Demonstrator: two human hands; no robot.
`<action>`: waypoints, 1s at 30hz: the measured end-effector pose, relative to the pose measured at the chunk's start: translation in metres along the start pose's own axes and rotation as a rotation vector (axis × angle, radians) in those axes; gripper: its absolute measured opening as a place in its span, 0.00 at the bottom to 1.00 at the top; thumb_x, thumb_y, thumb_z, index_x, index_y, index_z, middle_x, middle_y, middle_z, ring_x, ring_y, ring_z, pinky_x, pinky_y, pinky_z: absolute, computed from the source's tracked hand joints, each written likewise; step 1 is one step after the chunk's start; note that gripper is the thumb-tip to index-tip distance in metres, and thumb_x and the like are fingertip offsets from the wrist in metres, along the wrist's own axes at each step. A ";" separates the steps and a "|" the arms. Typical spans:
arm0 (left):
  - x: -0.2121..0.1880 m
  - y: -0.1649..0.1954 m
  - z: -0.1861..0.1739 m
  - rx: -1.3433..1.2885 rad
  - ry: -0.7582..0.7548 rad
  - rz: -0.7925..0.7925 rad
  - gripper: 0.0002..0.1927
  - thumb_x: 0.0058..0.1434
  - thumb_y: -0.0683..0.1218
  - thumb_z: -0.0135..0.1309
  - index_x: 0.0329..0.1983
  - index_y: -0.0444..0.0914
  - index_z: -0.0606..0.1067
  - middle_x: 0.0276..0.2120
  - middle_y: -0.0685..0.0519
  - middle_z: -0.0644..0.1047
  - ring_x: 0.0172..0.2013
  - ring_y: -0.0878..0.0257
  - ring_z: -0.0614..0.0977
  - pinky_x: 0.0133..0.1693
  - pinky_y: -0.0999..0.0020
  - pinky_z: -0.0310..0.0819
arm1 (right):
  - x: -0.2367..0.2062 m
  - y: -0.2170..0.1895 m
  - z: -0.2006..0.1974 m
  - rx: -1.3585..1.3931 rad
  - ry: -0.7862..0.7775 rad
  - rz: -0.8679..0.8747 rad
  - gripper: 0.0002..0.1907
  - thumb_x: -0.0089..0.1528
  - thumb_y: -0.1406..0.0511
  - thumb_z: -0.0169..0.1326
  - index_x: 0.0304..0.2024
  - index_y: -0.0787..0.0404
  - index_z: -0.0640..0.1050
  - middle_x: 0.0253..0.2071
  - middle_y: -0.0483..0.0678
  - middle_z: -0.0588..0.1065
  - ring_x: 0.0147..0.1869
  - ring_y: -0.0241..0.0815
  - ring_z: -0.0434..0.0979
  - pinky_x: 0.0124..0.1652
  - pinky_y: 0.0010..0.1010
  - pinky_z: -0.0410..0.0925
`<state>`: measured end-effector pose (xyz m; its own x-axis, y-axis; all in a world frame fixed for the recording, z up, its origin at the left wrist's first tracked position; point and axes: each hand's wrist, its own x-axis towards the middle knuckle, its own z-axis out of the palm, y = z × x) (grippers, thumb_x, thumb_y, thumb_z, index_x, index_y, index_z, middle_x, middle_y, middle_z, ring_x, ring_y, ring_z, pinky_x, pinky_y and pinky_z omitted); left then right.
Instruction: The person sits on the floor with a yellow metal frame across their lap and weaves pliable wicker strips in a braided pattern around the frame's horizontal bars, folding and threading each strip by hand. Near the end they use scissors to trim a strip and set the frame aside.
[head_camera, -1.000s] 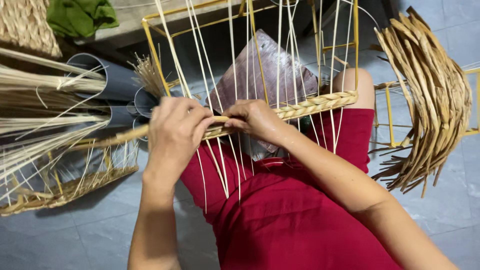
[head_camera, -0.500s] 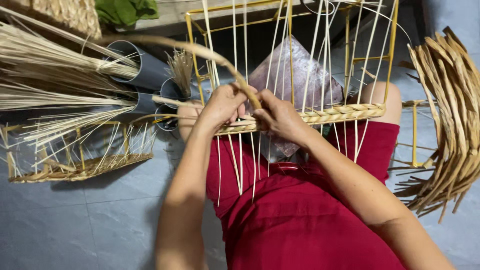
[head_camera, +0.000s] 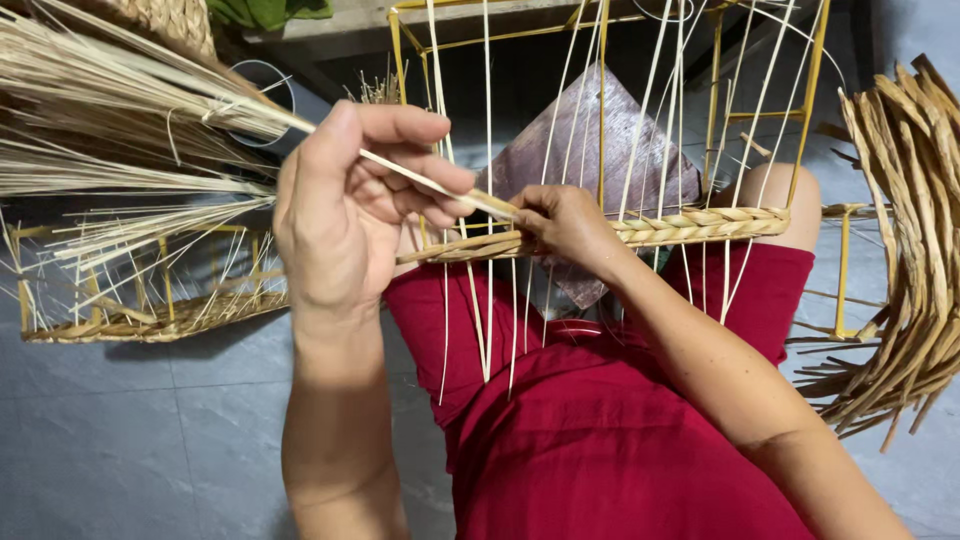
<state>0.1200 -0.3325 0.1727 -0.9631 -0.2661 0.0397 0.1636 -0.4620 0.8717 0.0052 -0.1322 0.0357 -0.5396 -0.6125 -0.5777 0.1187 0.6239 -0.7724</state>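
Note:
My left hand (head_camera: 345, 205) is raised close to the camera and pinches a thin pale reed strand (head_camera: 420, 183) that slants down to the right. My right hand (head_camera: 565, 225) grips the woven straw band (head_camera: 700, 225) where the strand meets it. The band runs across a yellow wire frame (head_camera: 712, 95) strung with several thin upright reeds (head_camera: 487, 120). The frame rests over my lap, on red clothing (head_camera: 600, 430).
A bundle of pale reeds (head_camera: 110, 110) fans out at the upper left above dark tubes. A second wire frame with a woven base (head_camera: 150, 320) lies on the grey tiled floor at left. A thick bunch of flat straw strips (head_camera: 910, 250) hangs at right.
My left hand has lifted up and left from the woven band, drawing the reed strand out taut. My right hand stays on the band. The camera has moved closer.

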 end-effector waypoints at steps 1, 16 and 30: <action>-0.002 0.004 0.004 0.047 -0.019 0.038 0.22 0.80 0.52 0.44 0.56 0.28 0.75 0.41 0.40 0.83 0.37 0.57 0.86 0.40 0.66 0.83 | 0.001 -0.001 0.003 -0.083 -0.006 0.021 0.09 0.68 0.62 0.51 0.43 0.58 0.80 0.28 0.47 0.80 0.28 0.35 0.81 0.28 0.27 0.76; -0.035 -0.088 -0.038 1.654 -0.046 0.058 0.14 0.57 0.50 0.67 0.39 0.38 0.77 0.44 0.45 0.78 0.50 0.47 0.79 0.50 0.51 0.72 | -0.005 0.006 0.007 0.009 0.087 -0.212 0.07 0.67 0.62 0.54 0.41 0.58 0.73 0.33 0.45 0.79 0.35 0.37 0.83 0.36 0.32 0.77; -0.039 -0.088 -0.019 1.470 -0.252 0.180 0.18 0.49 0.47 0.62 0.41 0.34 0.73 0.36 0.42 0.77 0.42 0.45 0.79 0.42 0.51 0.75 | -0.002 0.005 0.009 -0.105 0.197 -0.247 0.08 0.66 0.63 0.56 0.41 0.59 0.73 0.30 0.45 0.79 0.34 0.36 0.81 0.34 0.30 0.73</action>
<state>0.1477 -0.2974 0.0857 -0.9895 -0.0064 0.1441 0.0731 0.8389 0.5393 0.0150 -0.1320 0.0305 -0.6933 -0.6526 -0.3059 -0.1173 0.5209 -0.8455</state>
